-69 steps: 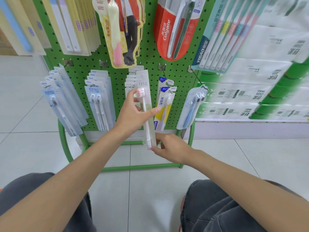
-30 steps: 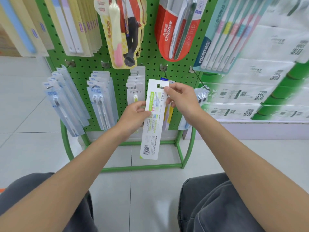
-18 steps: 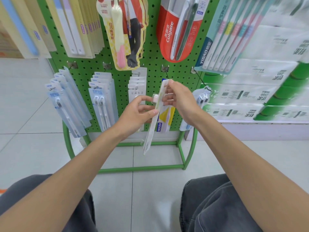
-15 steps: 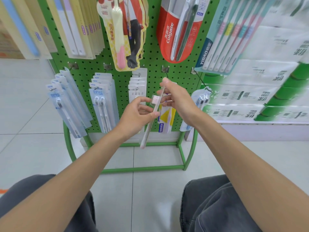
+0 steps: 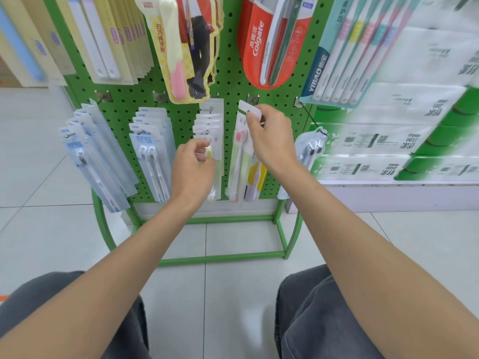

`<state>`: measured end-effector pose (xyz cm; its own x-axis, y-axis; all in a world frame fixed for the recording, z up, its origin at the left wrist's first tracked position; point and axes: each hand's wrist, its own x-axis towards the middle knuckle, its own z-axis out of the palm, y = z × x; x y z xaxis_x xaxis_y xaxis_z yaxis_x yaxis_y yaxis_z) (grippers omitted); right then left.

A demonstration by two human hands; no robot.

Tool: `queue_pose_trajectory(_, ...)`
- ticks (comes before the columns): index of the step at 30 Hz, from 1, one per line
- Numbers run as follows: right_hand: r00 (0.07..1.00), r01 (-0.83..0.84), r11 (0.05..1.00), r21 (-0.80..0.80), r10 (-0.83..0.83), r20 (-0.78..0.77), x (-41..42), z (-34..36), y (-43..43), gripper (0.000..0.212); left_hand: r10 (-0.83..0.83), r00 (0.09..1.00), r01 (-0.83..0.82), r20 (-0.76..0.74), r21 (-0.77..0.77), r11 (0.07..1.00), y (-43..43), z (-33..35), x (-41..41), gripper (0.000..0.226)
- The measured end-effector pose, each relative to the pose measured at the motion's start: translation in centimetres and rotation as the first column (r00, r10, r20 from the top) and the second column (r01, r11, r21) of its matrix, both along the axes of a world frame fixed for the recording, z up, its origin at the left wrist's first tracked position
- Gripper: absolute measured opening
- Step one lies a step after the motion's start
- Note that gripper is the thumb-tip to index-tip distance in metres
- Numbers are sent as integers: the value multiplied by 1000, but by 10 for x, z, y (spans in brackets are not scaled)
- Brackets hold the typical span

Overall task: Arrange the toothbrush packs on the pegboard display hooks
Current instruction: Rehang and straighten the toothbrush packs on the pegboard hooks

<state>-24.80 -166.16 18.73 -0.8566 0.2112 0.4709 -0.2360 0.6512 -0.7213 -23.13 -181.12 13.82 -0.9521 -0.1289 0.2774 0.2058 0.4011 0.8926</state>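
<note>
person's crouched in dark trousers (image 5: 337, 320), both forearms stretched out to the rack. the left hand (image 5: 194, 167) hangs in front of the middle stack of packs (image 5: 210, 120), fingers loosely curled with nothing in them as far as i can see; can't tell if the tips brush the front card. the right hand (image 5: 269, 136) has thumb and fingers pinched on the top tab of the pink-bristle toothbrush pack (image 5: 239, 161), which is held up near the hook (image 5: 252, 99) on the green pegboard (image 5: 233, 81), its bottom dangling free over a yellow pack (image 5: 255, 177) on that peg.

what i'd worry about: it's a one-handed pinch up high, so the long pack can swing or twist and the hang hole misses the hook tip. the hand covers most of the wire, so they're probably aiming half blind. push too hard and the card tab bends, or the yellow one gets nudged off. the colgate pack (image 5: 267, 42) hanging above is near enough for knuckles to bump.
</note>
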Motion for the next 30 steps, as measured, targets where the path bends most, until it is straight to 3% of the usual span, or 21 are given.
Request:
queue_pose_trajectory(6,994,102,988,119,-97,-49,-30,-6,-12,32,1,1000,-3,-18,-105,994,-4,-2,-5,36)
queue_pose_trajectory(9,991,123,976,181,-112,-72,-42,-7,-16,14,-27,999,22,-33,-142,990,-8,-3,-7,37)
queue_pose_trajectory(10,990,134,971,198,-121,-78,-47,-6,-16,18,-28,999,23,-32,-149,988,-9,-3,-9,37)
queue_pose_trajectory(14,989,145,945,291,-151,-4,-70,-2,-14,19,-26,999,21,-27,-163,986,-14,-3,-14,38)
queue_pose_trajectory(20,984,-10,983,185,-24,177,-95,6,-1,23,-21,1000,18,-17,-149,989,-19,-7,-21,39)
queue_pose_trajectory(22,977,-69,982,175,31,212,-100,9,4,38,-21,1000,18,-17,-150,989,-20,-7,-23,38)
queue_pose_trajectory(25,950,-204,965,167,154,272,-101,15,7,19,-25,1000,23,-16,-155,988,-20,-7,-24,38)
queue_pose_trajectory(30,917,-249,932,262,141,373,-96,14,0,27,-28,1000,27,-6,-174,984,-21,-10,-22,37)
